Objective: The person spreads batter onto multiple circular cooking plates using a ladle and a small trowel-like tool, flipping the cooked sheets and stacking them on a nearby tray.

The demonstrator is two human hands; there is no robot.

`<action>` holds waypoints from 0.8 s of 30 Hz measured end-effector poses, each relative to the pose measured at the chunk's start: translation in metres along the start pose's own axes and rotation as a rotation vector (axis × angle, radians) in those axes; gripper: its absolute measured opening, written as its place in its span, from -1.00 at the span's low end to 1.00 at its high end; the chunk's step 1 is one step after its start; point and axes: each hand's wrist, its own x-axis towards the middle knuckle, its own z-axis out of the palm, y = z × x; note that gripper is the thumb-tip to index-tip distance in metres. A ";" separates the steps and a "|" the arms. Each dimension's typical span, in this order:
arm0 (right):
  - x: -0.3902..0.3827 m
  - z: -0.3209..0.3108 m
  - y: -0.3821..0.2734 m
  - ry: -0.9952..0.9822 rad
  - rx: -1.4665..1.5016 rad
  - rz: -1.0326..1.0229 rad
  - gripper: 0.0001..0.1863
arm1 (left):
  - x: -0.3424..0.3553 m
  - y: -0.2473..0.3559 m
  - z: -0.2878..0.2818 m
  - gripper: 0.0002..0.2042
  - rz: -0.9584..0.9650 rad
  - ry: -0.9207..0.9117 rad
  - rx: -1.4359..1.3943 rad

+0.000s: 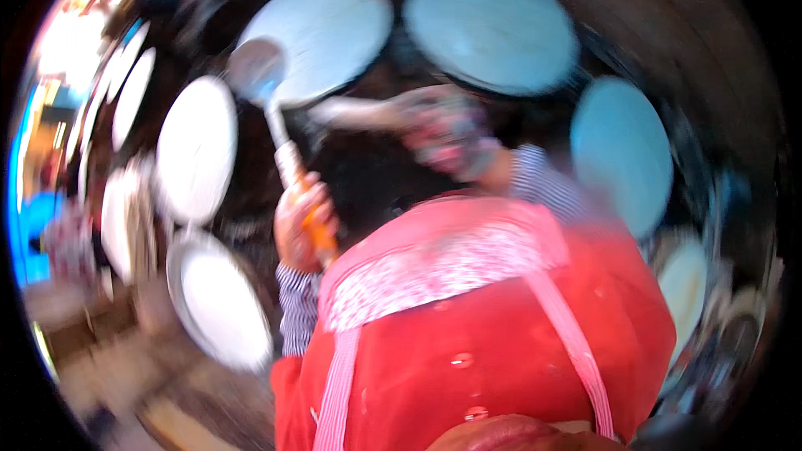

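Observation:
My left hand [296, 221] is closed round the orange handle [320, 234] of a long metal tool, whose round, flat head [255, 67] overlaps the lower left of an upper round white plate [322, 25]. My right hand [443, 138] is blurred, with a pink and grey patterned cloth on or in it. A pale, elongated object [351, 113] reaches leftward from it, below the upper plates; I cannot make out what this is or whether the fingers grip it. Dark surface lies between and behind my hands.
Round white plates or lids ring the dark surface, among them ones at upper right [489, 25], right [618, 159], left [196, 150] and lower left [217, 301]. At far left are a bright opening and blue objects [38, 217]. A brownish floor or ledge [167, 401] shows at lower left.

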 end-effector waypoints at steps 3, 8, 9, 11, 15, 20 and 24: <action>0.021 0.044 -0.055 -0.095 0.305 -0.052 -0.70 | -0.008 0.004 -0.028 -0.56 -0.113 -0.083 -0.067; -0.013 0.067 -0.095 -0.187 -0.177 -0.106 -0.75 | 0.005 -0.010 -0.043 -0.55 -0.293 -0.145 0.100; -0.018 0.063 -0.100 -0.229 -0.107 0.035 -0.75 | 0.006 -0.014 -0.040 -0.56 -0.305 -0.168 0.093; -0.030 0.049 -0.112 -0.284 0.055 0.312 -0.74 | 0.001 -0.016 -0.028 -0.60 -0.345 -0.154 0.114; -0.094 -0.007 -0.101 0.077 -0.226 0.295 -0.74 | 0.003 -0.033 -0.061 -0.58 -0.355 -0.128 0.044; -0.254 -0.188 -0.165 0.193 -0.913 1.721 -0.69 | -0.006 -0.002 -0.084 -0.55 -0.213 -0.083 0.118; -0.453 -0.224 -0.213 -0.267 -1.395 1.857 -0.51 | -0.006 -0.016 -0.054 -0.68 -0.107 0.044 -0.128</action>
